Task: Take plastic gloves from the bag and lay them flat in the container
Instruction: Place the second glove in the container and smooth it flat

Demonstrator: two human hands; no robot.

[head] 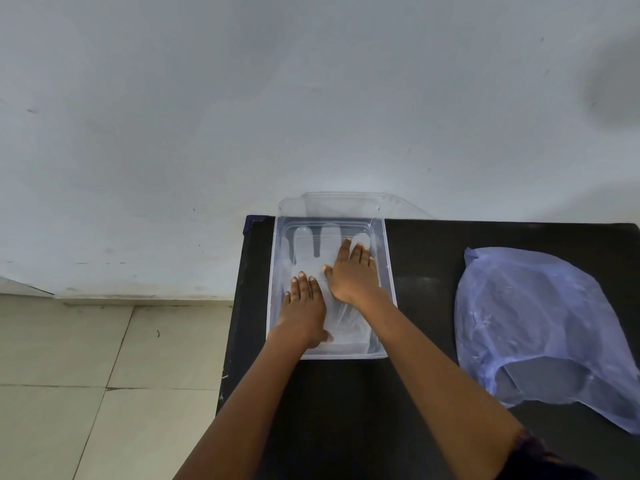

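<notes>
Head view: left hand (304, 306) and right hand (353, 275), fingers flat, pressing glove (308, 258) in container (389, 289); lifting palms may be dragging clingy film, wrinkling it.

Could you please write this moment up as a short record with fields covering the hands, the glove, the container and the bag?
left hand: flat, fingers straight, pressing the near part of the glove
right hand: flat, fingers spread, pressing the glove's right side
glove: clear plastic, lying flat in the container, fingers pointing away from the person
container: clear, rectangular, on the black table
bag: blue plastic, to the right of the container, apart from it, untouched
</notes>
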